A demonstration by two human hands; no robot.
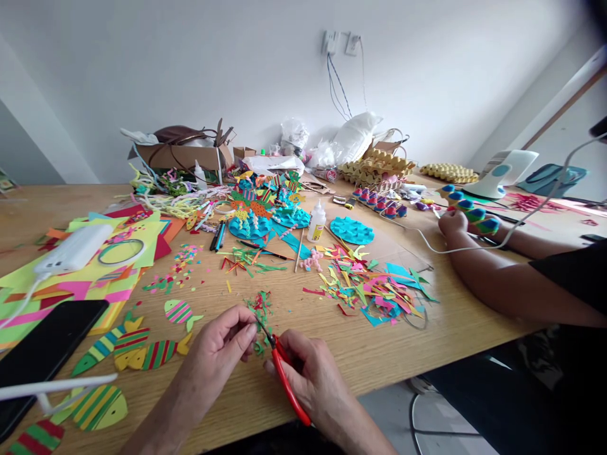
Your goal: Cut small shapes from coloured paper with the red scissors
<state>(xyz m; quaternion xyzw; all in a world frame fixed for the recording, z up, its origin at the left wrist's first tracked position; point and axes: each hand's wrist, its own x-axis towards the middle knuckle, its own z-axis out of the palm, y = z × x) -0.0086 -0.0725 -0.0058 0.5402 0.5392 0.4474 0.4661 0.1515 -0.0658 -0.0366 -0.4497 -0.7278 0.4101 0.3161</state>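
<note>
My right hand point(313, 370) is closed round the red handles of a pair of scissors point(290, 385), whose dark blades point up and left. The blade tips reach to the fingertips of my left hand point(232, 338). That hand is pinched; whatever it holds is too small or hidden to make out. Just beyond both hands lie small green and red paper scraps point(260, 306). Several striped paper fish lie left of my left hand, among them a pink and green one point(180, 312) and a red and green one point(160, 354).
Cut paper strips point(374, 291) are heaped at centre right, near a glue bottle point(317, 222) and blue carton shapes point(351, 230). Coloured sheets point(154, 237) and a black phone point(52, 347) lie left. A person's arm point(493, 272) at right holds a painted egg-carton strip point(467, 207); a white cable point(443, 251) crosses nearby.
</note>
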